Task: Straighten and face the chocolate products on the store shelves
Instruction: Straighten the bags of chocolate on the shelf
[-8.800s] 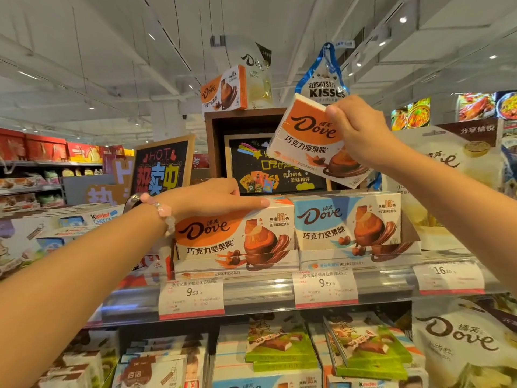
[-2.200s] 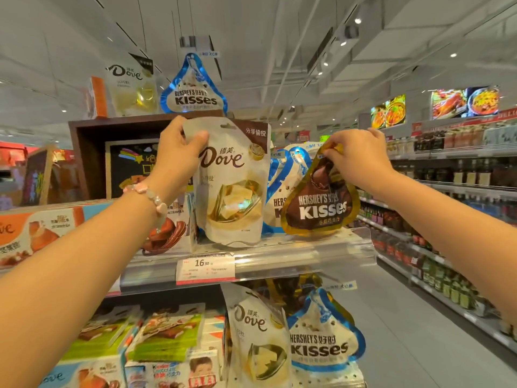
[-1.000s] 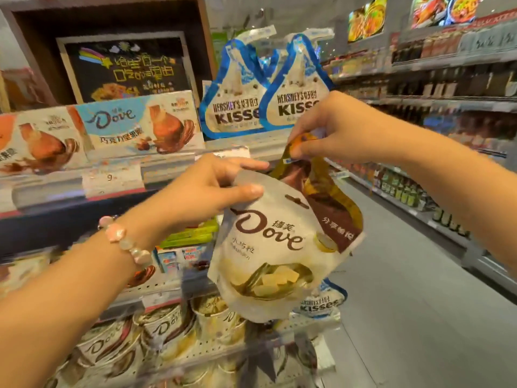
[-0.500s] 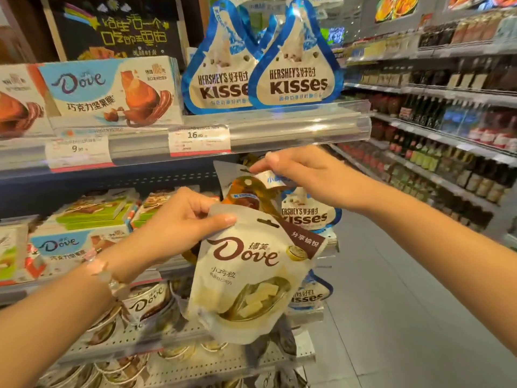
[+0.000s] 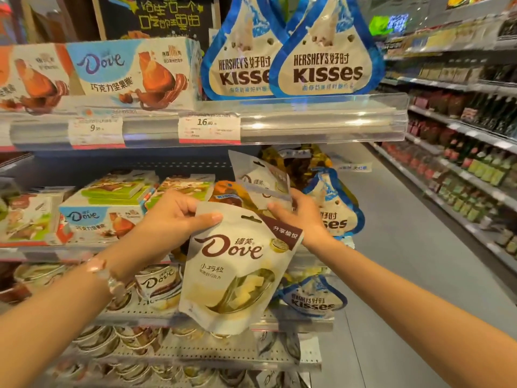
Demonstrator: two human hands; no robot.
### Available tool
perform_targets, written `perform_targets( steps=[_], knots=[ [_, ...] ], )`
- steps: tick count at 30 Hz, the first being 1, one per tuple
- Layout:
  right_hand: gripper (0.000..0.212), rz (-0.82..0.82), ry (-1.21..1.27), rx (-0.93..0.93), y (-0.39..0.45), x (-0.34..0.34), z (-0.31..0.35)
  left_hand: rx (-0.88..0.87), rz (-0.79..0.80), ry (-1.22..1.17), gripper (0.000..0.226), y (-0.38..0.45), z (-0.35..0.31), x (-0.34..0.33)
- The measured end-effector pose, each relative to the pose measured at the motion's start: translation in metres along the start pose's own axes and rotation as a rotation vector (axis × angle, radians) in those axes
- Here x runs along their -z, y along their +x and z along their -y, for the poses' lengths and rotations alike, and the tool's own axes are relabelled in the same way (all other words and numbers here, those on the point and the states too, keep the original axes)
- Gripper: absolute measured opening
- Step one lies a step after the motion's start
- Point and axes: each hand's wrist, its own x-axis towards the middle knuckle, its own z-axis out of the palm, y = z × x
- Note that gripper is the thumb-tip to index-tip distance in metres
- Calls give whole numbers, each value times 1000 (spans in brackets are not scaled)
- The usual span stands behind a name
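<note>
Left hand [image 5: 170,219]: thumb on the front and fingers curled behind the top left corner of a white Dove pouch [image 5: 235,273], pinching it. The pouch hangs tilted, front facing the camera, in front of the middle shelf.

Right hand [image 5: 299,214]: fingers closed on the lower part of a second white Dove pouch [image 5: 260,180], which stands just behind and above the held one; a brown Kisses bag [image 5: 229,193] shows between the two hands, behind the pouches.

Just right of the right hand: blue Hershey's Kisses bag [image 5: 335,208]. Left of the left hand: Dove boxes [image 5: 92,219]. Above both hands, on the top shelf [image 5: 321,119]: two blue Kisses bags [image 5: 324,51] upright, facing forward, overlapping, beside a blue Dove box [image 5: 126,74].
</note>
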Motion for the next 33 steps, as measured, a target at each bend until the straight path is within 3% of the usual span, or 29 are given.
perform_targets(
  steps=[3, 8, 11, 16, 19, 21, 24, 25, 28, 31, 33],
  knots=[
    [26, -80, 23, 33, 4, -7, 2, 17, 4, 13, 16, 0, 0, 1],
    [24, -185, 87, 20, 3, -5, 7, 76, 1, -8, 19, 3, 2, 9],
    [16, -280, 112, 139, -1, 7, 5, 89, 8, -34, 19, 5, 5, 12],
    [34, -328, 152, 193, -8, 34, 5, 96, 48, -51, 15, 9, 8, 14],
    [26, -209, 348, 103, -11, 47, 6, 95, 66, -32, 15, 12, 7, 10],
    [12, -22, 464, 63, -14, 53, 5, 74, 67, -17, 17, 14, 6, 7],
    [71, 190, 369, 44, -18, 57, 6, 40, 73, -32, 20, 13, 1, -1],
    [66, 251, 330, 74, -19, 57, 9, 29, 70, -36, 24, 14, -1, -4],
    [23, 395, 133, 271, -26, 56, 24, -28, 29, 47, 25, 17, -6, -13],
    [23, 421, 113, 312, -30, 52, 36, -85, 15, 176, 22, 23, -6, -22],
    [23, 447, 75, 368, -32, 48, 41, -121, 44, 192, 39, 22, -7, -25]
  ],
)
